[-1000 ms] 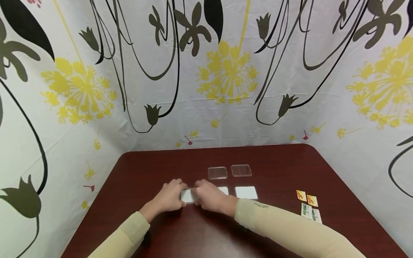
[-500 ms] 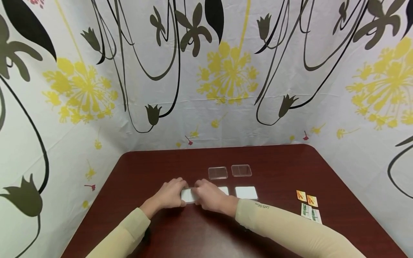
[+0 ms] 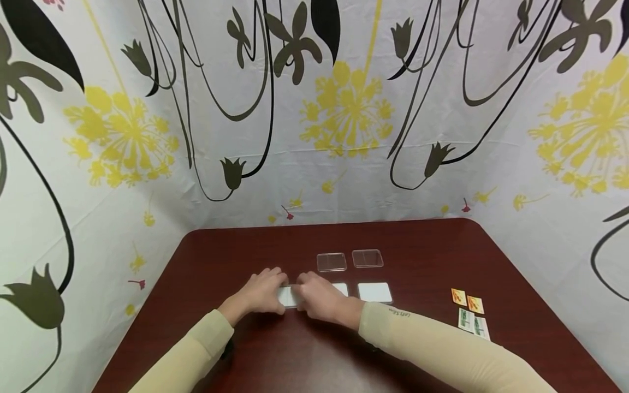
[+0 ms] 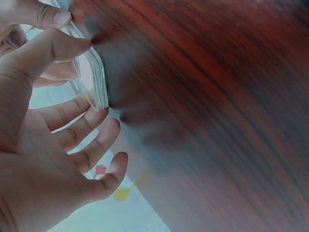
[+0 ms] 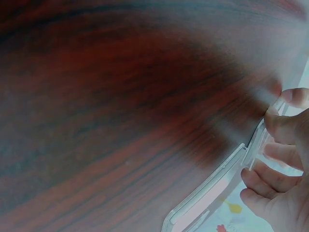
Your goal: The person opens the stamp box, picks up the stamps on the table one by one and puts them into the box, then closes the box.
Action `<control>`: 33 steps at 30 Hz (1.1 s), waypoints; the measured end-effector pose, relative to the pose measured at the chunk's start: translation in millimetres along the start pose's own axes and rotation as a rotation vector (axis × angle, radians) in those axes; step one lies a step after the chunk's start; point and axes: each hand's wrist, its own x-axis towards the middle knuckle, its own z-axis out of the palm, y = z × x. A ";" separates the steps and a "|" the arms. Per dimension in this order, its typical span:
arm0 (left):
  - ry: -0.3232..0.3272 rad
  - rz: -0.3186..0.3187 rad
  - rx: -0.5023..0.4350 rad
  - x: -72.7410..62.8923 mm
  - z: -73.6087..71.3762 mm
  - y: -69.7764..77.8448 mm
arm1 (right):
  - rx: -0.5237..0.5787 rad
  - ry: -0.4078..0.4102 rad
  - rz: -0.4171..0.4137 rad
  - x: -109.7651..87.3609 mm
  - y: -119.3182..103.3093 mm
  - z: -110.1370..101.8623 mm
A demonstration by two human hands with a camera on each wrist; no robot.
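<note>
A flat clear plastic case [image 3: 287,297] with a white inside lies on the table between both hands. At its left end my left hand [image 3: 261,292] grips it, thumb on the near edge and fingers at the far side. My right hand [image 3: 316,296] pinches the right end and covers much of it. In the left wrist view the case [image 4: 99,87] shows stacked clear edges at its corner, with the ring and little fingers held off it. In the right wrist view a second case [image 5: 203,200] lies right beside the held one [image 5: 258,137].
Right of the hands are a partly hidden white case [image 3: 340,288] and another white case [image 3: 375,293]. Two clear lids [image 3: 331,262] lie behind. Orange cards [image 3: 458,297] and green-and-white cards [image 3: 466,320] lie at the right of the dark red table [image 3: 236,245]. A patterned curtain surrounds it.
My left hand has shifted slightly right and covers a bit more of the case's left end. The right hand keeps its place and grip.
</note>
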 end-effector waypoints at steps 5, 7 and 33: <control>-0.013 0.001 0.012 -1.6 -1.4 1.7 | 0.003 0.005 0.004 1.0 0.4 0.6; -0.017 -0.003 0.012 -2.8 -2.0 2.0 | 0.015 0.002 0.009 1.6 0.3 0.1; -0.007 0.025 -0.164 -13.3 -0.4 -17.1 | 0.021 -0.099 -0.076 -4.5 32.8 -43.2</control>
